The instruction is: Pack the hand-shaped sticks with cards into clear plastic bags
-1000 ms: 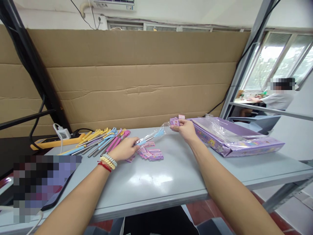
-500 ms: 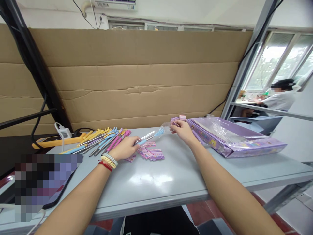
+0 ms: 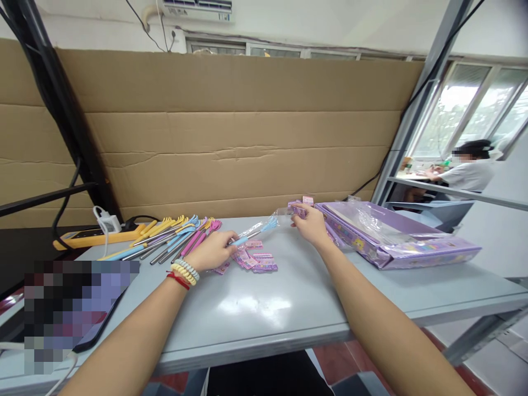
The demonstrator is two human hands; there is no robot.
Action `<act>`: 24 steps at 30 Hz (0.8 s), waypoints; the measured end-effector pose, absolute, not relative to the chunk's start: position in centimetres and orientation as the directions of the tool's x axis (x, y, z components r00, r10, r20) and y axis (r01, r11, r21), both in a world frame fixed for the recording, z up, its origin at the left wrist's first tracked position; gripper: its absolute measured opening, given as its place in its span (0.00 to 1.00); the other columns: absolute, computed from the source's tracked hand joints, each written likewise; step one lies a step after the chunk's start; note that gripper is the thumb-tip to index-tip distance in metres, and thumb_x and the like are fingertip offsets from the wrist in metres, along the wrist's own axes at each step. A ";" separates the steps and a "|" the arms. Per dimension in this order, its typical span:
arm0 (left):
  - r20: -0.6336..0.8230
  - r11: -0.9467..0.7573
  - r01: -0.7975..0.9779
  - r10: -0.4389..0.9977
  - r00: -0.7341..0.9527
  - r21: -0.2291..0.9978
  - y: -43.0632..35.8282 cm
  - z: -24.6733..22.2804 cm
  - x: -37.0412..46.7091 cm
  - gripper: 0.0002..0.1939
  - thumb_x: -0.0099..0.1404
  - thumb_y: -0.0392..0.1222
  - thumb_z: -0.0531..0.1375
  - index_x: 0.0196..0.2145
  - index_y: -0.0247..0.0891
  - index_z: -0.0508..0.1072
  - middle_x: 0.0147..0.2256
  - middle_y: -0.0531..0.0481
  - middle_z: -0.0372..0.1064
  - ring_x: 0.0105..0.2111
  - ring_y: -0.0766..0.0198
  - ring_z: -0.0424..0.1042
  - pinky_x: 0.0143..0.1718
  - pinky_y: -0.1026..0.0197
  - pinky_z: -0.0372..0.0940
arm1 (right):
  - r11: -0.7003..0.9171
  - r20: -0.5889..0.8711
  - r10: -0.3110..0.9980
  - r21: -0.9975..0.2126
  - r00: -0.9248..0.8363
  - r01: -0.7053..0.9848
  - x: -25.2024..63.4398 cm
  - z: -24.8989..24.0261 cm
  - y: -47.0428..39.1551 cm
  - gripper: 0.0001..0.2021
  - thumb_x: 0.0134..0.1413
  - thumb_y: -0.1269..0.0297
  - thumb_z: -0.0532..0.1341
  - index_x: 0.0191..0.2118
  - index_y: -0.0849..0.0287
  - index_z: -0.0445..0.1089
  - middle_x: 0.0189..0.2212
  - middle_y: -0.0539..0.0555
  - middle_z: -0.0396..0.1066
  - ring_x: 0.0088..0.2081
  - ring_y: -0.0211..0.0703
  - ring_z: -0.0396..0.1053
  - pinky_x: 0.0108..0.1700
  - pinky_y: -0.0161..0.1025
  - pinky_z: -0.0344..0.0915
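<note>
My left hand (image 3: 214,250) is closed round the near end of a blue-headed metal stick (image 3: 248,237) in a clear plastic sleeve. The sleeve's far end (image 3: 280,214) points toward my right hand (image 3: 309,223), whose fingers are bent near small pink and purple cards (image 3: 297,207) at the table's back; whether they grip anything is too small to tell. Small pink printed cards (image 3: 264,263) lie in a loose pile just right of my left hand. Left of it, several metal sticks with yellow, blue, purple and pink heads (image 3: 177,236) are spread out.
A purple printed box (image 3: 429,256) with clear plastic bags (image 3: 371,223) on it lies at the right. At the left are a phone (image 3: 99,324), a yellow power strip (image 3: 99,237) and cables. Cardboard (image 3: 243,132) stands behind the grey table (image 3: 256,324). A person (image 3: 470,170) sits far right.
My right hand has moved off the sleeve's far end, slightly right and down, beside the cards at the back. My left hand still holds the sleeved stick. The view has shifted slightly.
</note>
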State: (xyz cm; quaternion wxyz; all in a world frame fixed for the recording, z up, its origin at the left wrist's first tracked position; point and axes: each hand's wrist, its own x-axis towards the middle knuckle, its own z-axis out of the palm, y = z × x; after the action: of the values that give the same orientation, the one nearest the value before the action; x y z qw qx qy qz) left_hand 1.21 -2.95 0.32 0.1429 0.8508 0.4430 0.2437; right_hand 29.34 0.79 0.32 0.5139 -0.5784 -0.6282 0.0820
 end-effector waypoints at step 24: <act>0.277 -0.535 0.742 0.844 0.459 0.404 -2.9 0.3 1.6 0.16 0.60 0.41 0.51 0.43 0.35 0.70 0.37 0.45 0.73 0.35 0.59 0.70 0.36 0.61 0.61 | 0.521 0.681 0.731 -0.587 0.031 0.620 27.0 -0.4 0.0 0.09 0.46 0.61 0.59 0.23 0.57 0.59 0.18 0.48 0.64 0.21 0.37 0.61 0.26 0.35 0.57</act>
State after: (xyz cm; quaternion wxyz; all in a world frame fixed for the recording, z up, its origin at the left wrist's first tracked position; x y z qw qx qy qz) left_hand 1.57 -2.90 0.29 0.1132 0.8465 0.4685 0.2261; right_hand 27.01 -0.02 -0.40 0.5278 -0.4865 -0.6942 0.0528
